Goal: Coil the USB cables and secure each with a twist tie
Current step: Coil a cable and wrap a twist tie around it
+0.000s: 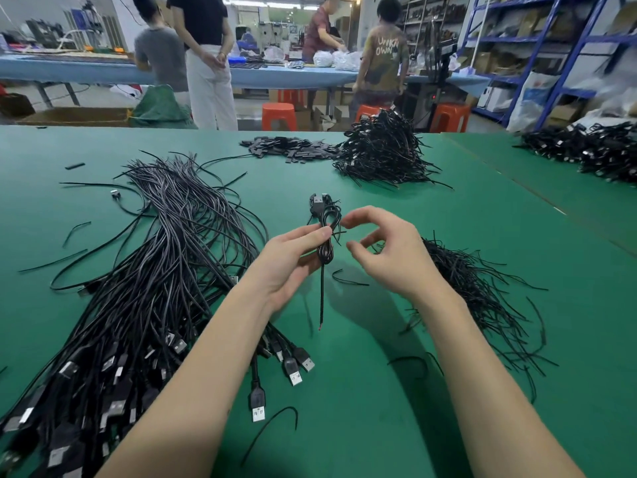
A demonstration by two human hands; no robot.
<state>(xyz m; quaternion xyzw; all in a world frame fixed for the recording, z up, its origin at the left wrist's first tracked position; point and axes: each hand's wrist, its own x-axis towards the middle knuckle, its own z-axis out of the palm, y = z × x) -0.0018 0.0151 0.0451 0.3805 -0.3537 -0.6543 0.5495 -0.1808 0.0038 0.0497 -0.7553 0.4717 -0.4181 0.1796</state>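
Bright, even overhead light fills the room. Soft shadows of the arms fall on the green table (pixel 379 339) just below the fingers (pixel 348 219). Near the fingers everything is sharp. Far beyond them the people (pixel 206 63) are blurred, and the shelves (pixel 537 56) bend and smear toward the right edge.

two hands are showing: left hand (pixel 293 260), right hand (pixel 386 250). one coiled usb cable (pixel 324 229) is sitting in the left hand's pinch. one big bundle of uncoiled cables (pixel 148 270) is lying left, too many to count. one loose heap of twist ties (pixel 482 294) is lying right. two heaps of finished coils (pixel 382 150) (pixel 593 150) are sitting behind. four people are standing beyond; three orange stools (pixel 279 115) are showing.
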